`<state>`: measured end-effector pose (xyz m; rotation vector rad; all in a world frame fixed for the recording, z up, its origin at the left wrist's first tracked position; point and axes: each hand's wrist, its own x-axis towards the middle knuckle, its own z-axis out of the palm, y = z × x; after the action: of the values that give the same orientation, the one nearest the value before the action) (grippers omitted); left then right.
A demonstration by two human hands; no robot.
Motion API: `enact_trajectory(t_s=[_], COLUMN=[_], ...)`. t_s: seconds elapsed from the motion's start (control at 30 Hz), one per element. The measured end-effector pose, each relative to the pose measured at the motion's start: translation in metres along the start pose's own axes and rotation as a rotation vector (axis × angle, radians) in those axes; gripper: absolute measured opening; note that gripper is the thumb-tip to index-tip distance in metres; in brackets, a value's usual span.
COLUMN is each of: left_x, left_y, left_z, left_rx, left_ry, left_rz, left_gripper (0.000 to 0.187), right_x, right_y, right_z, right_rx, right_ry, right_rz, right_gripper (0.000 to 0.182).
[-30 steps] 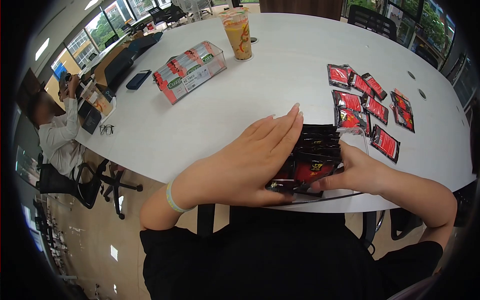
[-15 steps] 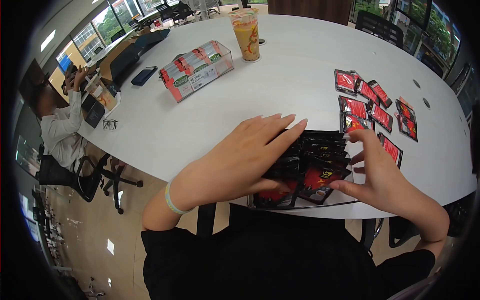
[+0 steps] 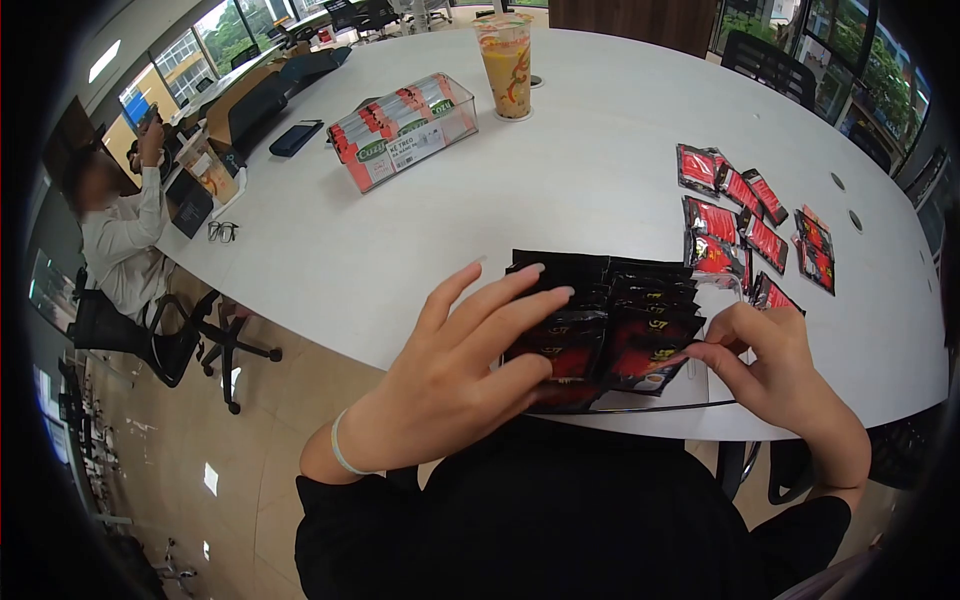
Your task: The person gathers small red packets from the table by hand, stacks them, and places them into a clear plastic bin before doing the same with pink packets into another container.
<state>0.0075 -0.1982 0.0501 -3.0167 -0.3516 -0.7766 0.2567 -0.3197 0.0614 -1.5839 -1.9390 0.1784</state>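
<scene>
Two rows of black-and-red coffee sachets (image 3: 655, 345) stand in a clear tray (image 3: 690, 400) at the table's near edge, directly before me. My left hand (image 3: 465, 365) lies over the left row with its fingers spread, the fingertips on or close above the packets. My right hand (image 3: 765, 355) is closed at the right side of the tray, thumb and forefinger pinching the edge of the front sachet in the right row. Beyond the right hand, several loose coffee sachets (image 3: 712, 220) lie scattered on the white table.
A clear box of red-and-white packs (image 3: 405, 130) and a tall drink cup (image 3: 505, 70) stand on the far side of the table (image 3: 560, 180). To the left are a dark phone (image 3: 296, 138), eyeglasses (image 3: 222, 232), another drink cup (image 3: 207, 170) and a seated person (image 3: 125, 225).
My left hand has drawn back toward me and left, uncovering more of the left row. My right hand's fingers have closed onto a sachet's edge. The front sachets sit more upright.
</scene>
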Motion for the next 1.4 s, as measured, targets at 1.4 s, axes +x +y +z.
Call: enact_trajectory(t_s=[1.4], left_x=[-0.012], left_y=[0.003], left_z=[0.051], left_rx=[-0.551], left_ry=[0.312], left_rz=[0.006], left_gripper=[0.053], right_x=[0.054], right_y=[-0.025], right_z=[0.015], right_rx=[0.242], right_ry=[-0.578], right_rz=[-0.130], right_gripper=[0.009])
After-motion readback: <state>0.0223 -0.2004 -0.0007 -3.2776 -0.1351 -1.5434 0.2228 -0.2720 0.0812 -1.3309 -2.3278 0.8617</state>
